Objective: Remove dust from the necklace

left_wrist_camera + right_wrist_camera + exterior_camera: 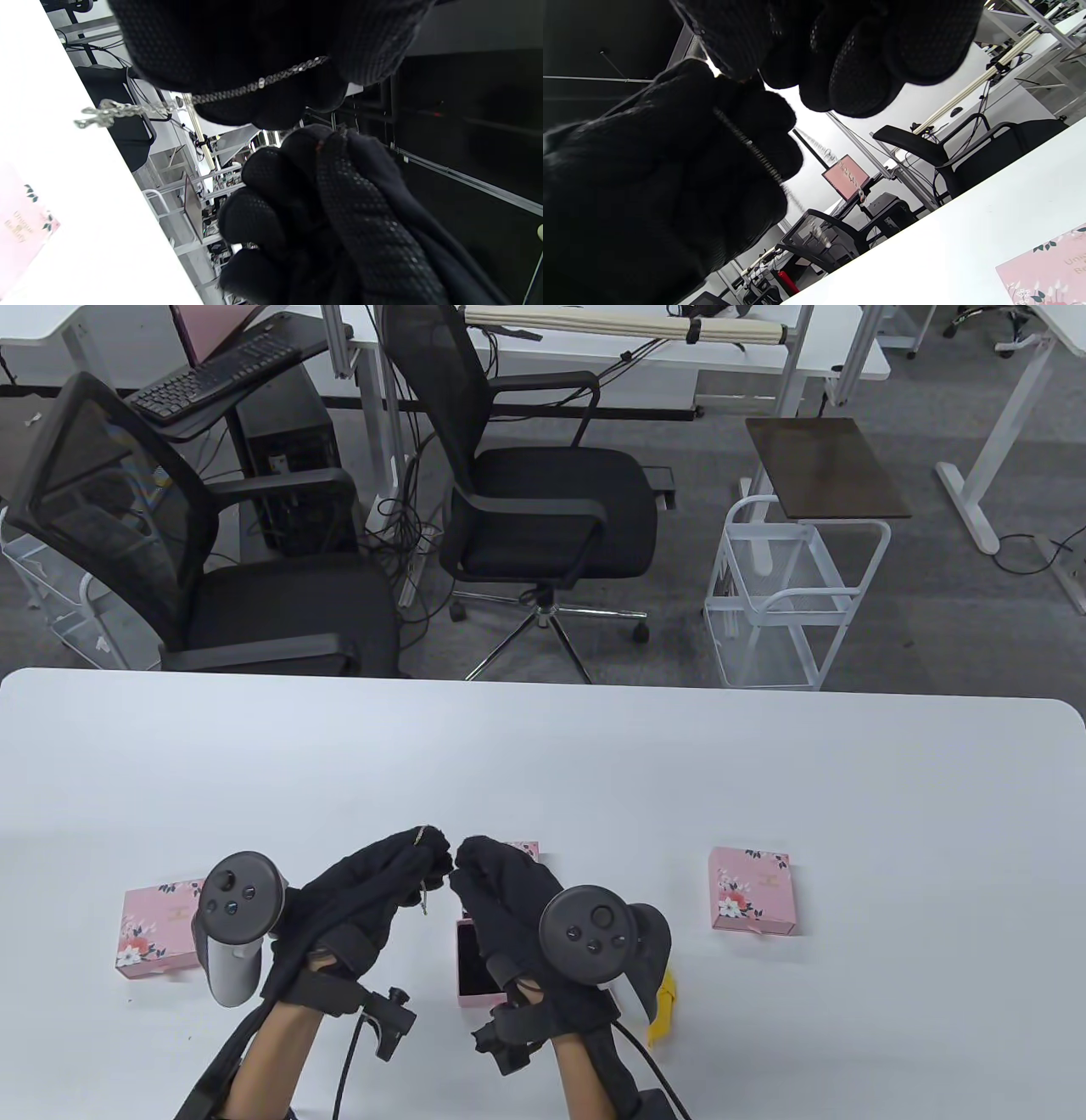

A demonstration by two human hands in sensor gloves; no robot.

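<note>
**Necklace held up between two gloved hands, clear of the worktop**

The left hand point(373, 891) is raised above the white worktop point(543, 763) with its fingers point(237, 63) curled round a fine silver chain necklace point(254, 84). In the left wrist view the chain crosses the gloved fingertips and its free end, with the clasp, dangles off to the side in open air. In the table view a short length hangs down from that hand into the gap between the two hands.

The right hand point(501, 899) meets it fingertip to fingertip. Its fingers point(857, 63) are curled together close against the left hand's. The right wrist view shows the chain running over the left glove towards them, but whether they actually pinch the chain or only hover at it cannot be told.

Holding the necklace up likely keeps the thin chain taut and reachable, so one hand can anchor it while the other works along the links.

Directly below the hands sits an open pink jewellery box point(479, 963) with a dark lining, probably where the necklace belongs. A closed pink floral box point(157, 929) lies to the left and another closed box point(753, 891) well to the right. A yellow item point(663, 1005), partly hidden by the right wrist, lies near the open box; it may be a dusting cloth, though too little shows.
</note>
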